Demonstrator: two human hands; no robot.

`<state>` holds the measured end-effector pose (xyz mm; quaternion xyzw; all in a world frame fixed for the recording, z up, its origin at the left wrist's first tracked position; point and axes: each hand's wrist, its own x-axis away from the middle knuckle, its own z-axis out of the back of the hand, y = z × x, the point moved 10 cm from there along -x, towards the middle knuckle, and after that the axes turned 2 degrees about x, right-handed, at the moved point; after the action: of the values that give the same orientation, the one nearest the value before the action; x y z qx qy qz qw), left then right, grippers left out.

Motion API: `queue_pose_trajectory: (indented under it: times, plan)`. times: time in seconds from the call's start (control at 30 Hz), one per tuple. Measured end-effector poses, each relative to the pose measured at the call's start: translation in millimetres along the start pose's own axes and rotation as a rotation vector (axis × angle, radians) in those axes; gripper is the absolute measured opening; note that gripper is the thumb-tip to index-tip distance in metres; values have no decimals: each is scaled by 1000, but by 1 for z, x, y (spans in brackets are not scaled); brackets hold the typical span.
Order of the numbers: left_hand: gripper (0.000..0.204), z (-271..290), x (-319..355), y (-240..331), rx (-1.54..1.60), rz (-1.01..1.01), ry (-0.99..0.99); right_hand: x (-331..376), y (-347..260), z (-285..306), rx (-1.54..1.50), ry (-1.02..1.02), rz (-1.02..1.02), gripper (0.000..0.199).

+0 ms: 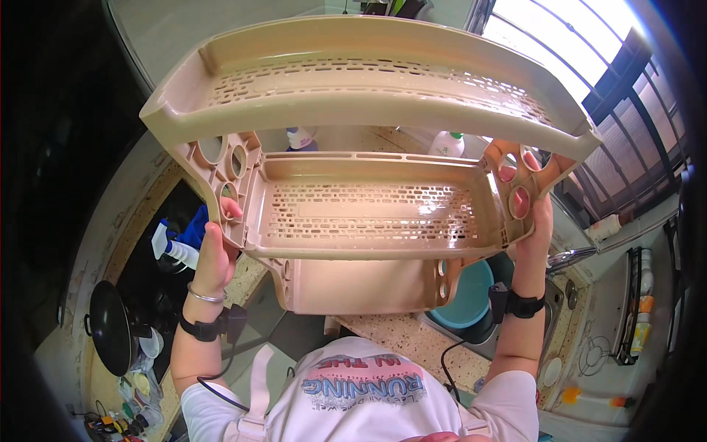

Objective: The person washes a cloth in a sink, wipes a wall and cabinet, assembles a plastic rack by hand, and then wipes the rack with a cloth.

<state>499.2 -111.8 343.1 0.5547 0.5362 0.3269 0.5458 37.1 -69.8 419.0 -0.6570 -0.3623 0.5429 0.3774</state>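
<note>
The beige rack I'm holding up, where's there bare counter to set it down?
Bare speckled counter shows below the rack, between the sink with its blue basin and your shirt. Left hand and right hand grip the rack's end panels. The left side is crowded: black pan, spray bottle, small items.

The speckled stone counter (412, 340) is running along under the window, carrying two white bottles (446, 144) by the wall, a sunken sink with a teal basin (471, 295), and a black pan (110, 328) sitting at the left end.
</note>
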Motion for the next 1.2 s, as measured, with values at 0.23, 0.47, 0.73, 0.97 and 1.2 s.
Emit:
queue_pose_trajectory:
  times: [0.23,0.47,0.73,0.97,1.2]
  plan:
    - [70,-12,3,4,22,29,25,10,-2,8,95,-18,33,82]
    - [85,-7,10,-8,-89,-92,81,26,-7,-5,111,-42,-21,93]
    - [90,-6,10,-16,-162,-247,223,34,7,-5,11,-11,-16,95]
    - [75,5,15,-22,-154,-253,299,26,-2,3,115,6,-49,110]
    - [84,-5,16,-19,-121,-255,249,23,3,10,147,6,45,106]
